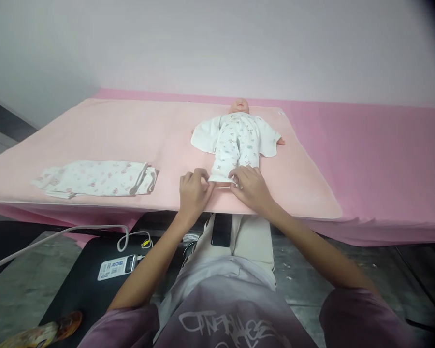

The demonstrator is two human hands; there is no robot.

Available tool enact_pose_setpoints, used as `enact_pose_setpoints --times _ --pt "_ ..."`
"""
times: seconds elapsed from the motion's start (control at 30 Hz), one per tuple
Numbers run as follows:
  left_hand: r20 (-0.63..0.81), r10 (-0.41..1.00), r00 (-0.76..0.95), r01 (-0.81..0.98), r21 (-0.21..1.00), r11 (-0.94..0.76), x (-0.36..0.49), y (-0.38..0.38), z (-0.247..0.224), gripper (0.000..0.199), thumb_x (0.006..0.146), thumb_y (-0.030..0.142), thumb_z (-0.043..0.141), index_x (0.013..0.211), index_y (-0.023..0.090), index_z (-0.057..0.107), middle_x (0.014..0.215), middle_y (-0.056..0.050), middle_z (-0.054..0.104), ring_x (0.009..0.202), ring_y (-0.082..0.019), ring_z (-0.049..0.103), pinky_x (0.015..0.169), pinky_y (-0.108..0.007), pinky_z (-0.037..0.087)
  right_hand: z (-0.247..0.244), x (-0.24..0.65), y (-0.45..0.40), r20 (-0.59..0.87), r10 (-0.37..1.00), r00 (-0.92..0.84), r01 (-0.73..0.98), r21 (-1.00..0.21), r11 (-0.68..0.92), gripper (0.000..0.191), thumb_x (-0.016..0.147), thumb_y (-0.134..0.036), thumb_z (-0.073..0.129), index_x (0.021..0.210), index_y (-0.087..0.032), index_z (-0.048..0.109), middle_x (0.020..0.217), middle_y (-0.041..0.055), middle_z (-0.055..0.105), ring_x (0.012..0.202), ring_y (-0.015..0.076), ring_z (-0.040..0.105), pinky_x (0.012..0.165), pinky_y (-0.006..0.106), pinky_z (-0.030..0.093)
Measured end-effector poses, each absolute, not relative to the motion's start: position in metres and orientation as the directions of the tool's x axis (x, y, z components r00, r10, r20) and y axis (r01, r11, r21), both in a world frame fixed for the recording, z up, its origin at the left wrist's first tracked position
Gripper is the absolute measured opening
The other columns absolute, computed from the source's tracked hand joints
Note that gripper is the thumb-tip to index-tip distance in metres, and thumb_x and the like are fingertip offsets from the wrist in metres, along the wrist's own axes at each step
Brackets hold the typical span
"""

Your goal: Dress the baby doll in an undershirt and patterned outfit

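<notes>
From the head camera, we look down at a doll (240, 105) on a peach mat (170, 145). The doll lies on its back, near the middle of the mat. Its head points away from us, its feet end is close to us, and its arms stick out to both sides. It has on white clothes (228, 147) with little pictures on the front and legs, and wide white sleeves (207, 135).

Our left hand (195, 193) is at the left corner of the leg cuff (222, 179) nearest our edge of the mat. Its thumb and finger are nearly together and seem to pinch the cloth. Our right hand (253, 189) is at the other end of that cuff, with its fingers bent and close together. It looks like it pinches the cloth too, but we cannot tell how tightly. It hides the end of the doll's other leg.

To the left of the doll, well apart from it, a folded cloth (94, 178) with little prints lies on the mat. A pink sheet (384, 164) is under the mat. A black phone (222, 229) rests on our lap.
</notes>
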State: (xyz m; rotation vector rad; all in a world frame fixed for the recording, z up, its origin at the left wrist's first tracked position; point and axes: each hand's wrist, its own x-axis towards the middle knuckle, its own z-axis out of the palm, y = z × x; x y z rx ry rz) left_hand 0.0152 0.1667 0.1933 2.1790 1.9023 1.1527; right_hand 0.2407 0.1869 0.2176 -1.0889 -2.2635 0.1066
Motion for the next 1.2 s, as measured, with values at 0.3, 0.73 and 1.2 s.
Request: enact_pose_setpoints --times 0.3,0.73,1.2 --pt "0.502 0.846 0.178 0.858 0.342 -0.384 0.002 0.115 0.185 0.02 0.103 0.028 0.066 0.122 0.026 0.061 0.126 -0.013 0.075 0.113 -0.036 0.065 0.098 -0.053 0.05 0.202 0.271 0.153 0.521 0.732 -0.438 0.694 -0.321 0.644 0.02 0.107 -0.033 0.066 0.126 -0.027 0.066 0.128 0.0117 0.075 0.12 0.0358 0.067 0.101 0.052 0.048" --pt "0.409 0.855 0.318 0.861 0.252 -0.441 0.083 0.159 0.193 0.011 0.108 0.035 0.06 0.11 0.028 0.069 0.12 -0.015 0.073 0.116 -0.04 0.062 0.104 -0.062 0.043 0.18 0.33 0.157 0.47 0.853 -0.227 0.724 -0.505 0.47 0.016 0.111 -0.043 0.061 0.11 -0.033 0.074 0.11 0.0075 0.082 0.104 0.0358 0.073 0.097 0.06 0.053" --pt "0.388 0.855 0.344 0.765 0.411 -0.495 -0.025 0.277 0.226 0.036 0.106 0.03 0.05 0.138 0.023 0.065 0.152 -0.015 0.066 0.148 -0.037 0.051 0.126 -0.058 0.041 0.204 0.376 0.289 0.426 0.786 -0.448 0.722 -0.346 0.599 0.043 0.112 -0.042 0.051 0.142 -0.026 0.077 0.152 0.0139 0.072 0.147 0.0384 0.061 0.126 0.064 0.046"
